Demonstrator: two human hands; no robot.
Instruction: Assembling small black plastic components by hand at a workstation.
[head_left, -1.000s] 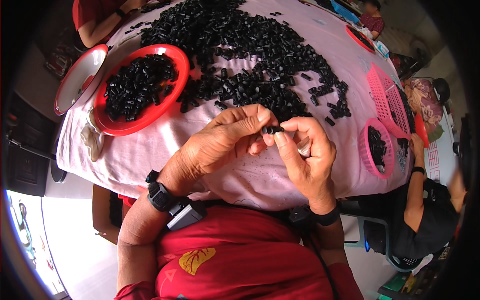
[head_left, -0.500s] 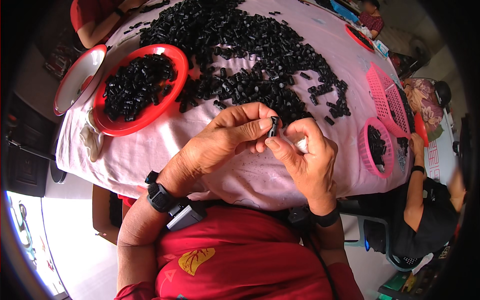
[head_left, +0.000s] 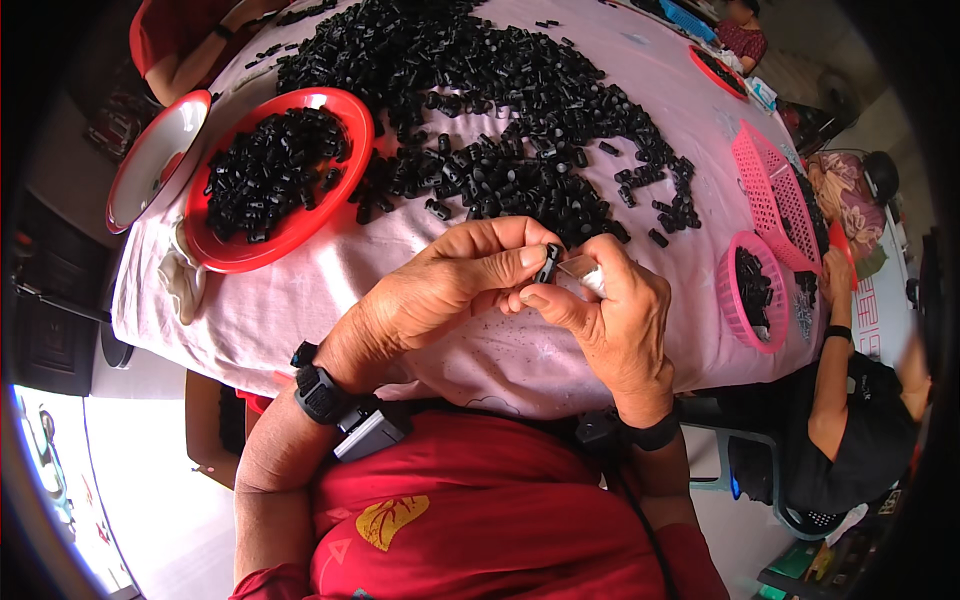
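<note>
My left hand [head_left: 440,295] pinches a small black plastic part [head_left: 547,263] between thumb and fingertips, just above the table's near edge. My right hand [head_left: 620,320] meets it from the right and grips a small flat blade-like tool [head_left: 583,270] with a white wrapped end, its tip against the part. Both hands touch each other at the fingertips. A large heap of the same black parts [head_left: 500,110] spreads over the pink tablecloth [head_left: 300,300] just beyond my hands.
A red bowl [head_left: 345,180] full of black parts sits at the left, a white-lined red bowl [head_left: 150,165] beside it. Pink baskets [head_left: 770,195] [head_left: 735,310] stand at the right. Other people sit at the right edge [head_left: 850,420] and the far left [head_left: 180,50].
The black part has turned from lying sideways to standing upright between my fingertips, and the tool's tip now rests on it. My hands stay in place.
</note>
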